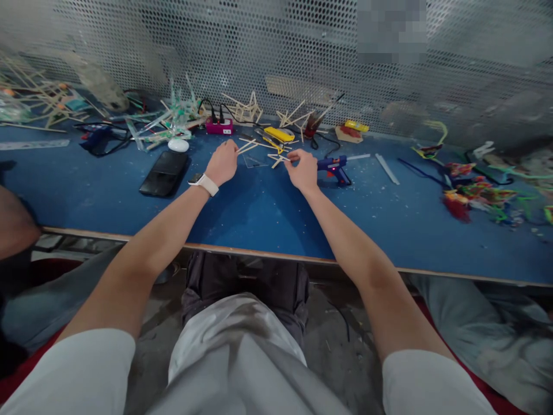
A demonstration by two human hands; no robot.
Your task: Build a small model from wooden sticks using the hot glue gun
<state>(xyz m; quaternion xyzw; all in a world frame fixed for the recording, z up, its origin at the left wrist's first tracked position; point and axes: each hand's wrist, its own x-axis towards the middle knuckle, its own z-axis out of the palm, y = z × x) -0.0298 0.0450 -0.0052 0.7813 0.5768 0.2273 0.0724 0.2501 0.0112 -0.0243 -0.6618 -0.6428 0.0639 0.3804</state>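
My left hand is closed around thin wooden sticks that point out to its right. Opposite it, my right hand pinches a small joined piece of wooden sticks between thumb and fingers. A clear triangular set square lies on the table between the hands. Just right of my right hand rests a blue glue gun with a small red light and a glue stick at its back. Behind the hands sits a yellow tool, perhaps a cutter, its shape partly covered by sticks.
A black phone and a white mouse-like object lie left. Behind stand a magenta power strip and stick frames. A loose glue stick and colourful craft bits are right. People sit on both sides.
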